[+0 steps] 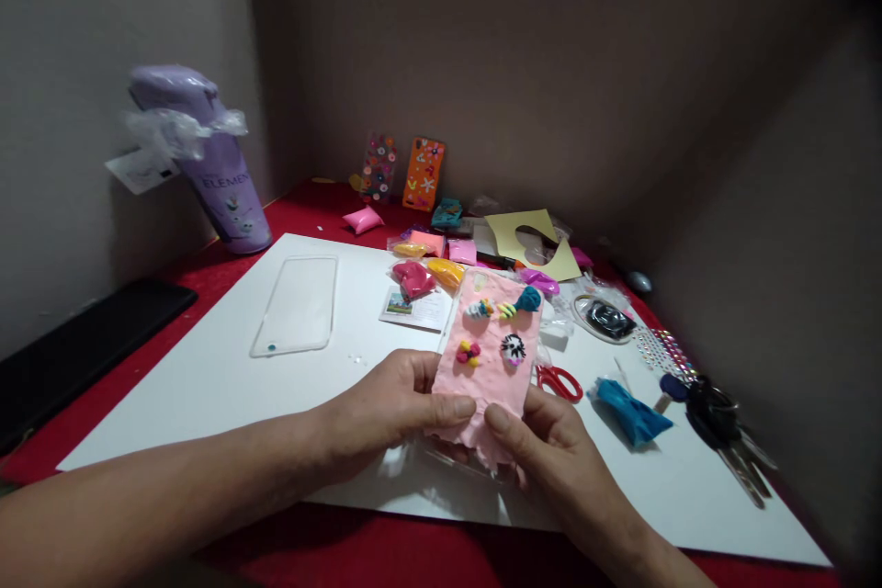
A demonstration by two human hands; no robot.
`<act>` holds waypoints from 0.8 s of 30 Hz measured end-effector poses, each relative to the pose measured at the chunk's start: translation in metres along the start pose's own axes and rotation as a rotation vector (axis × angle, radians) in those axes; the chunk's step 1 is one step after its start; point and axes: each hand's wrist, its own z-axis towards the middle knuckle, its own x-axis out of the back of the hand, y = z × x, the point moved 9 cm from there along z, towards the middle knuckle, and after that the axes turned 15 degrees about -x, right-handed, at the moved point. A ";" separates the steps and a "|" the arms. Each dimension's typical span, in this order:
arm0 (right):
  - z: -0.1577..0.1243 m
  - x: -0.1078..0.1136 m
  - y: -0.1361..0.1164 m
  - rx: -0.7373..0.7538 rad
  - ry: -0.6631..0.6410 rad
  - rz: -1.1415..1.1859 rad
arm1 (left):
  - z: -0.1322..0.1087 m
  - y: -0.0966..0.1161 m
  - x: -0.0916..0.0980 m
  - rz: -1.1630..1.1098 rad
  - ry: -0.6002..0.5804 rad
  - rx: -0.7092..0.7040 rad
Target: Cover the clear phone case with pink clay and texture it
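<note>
A clear phone case coated with pink clay [492,386] is held up, tilted, between my two hands. Small clay figures sit on its upper part: a blue-topped swirl, a white-and-orange piece, a red-and-yellow one and a black-and-white face. My left hand [406,400] grips the case's left side, thumb on the clay near the lower edge. My right hand [551,432] closes on the lower right side, its thumb also on the clay. The other fingers are mostly hidden behind the case. The clay's bottom edge is ragged, with bare clear plastic below it.
White board [207,413] on a red cloth, bearing an empty clear phone case [296,305], clay packets [413,279], red scissors [561,382], a blue packet [632,412] and keys [734,441]. Behind stand an orange decorated case [423,173] and a purple bottle [227,188].
</note>
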 end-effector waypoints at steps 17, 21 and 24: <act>-0.008 -0.012 -0.005 -0.047 -0.097 0.019 | -0.002 0.004 0.003 0.037 0.068 0.036; -0.011 -0.014 -0.007 -0.026 -0.092 -0.006 | -0.002 0.003 0.003 0.030 0.034 0.030; -0.013 -0.014 -0.009 0.007 -0.064 -0.078 | -0.002 0.001 0.004 0.052 0.028 0.033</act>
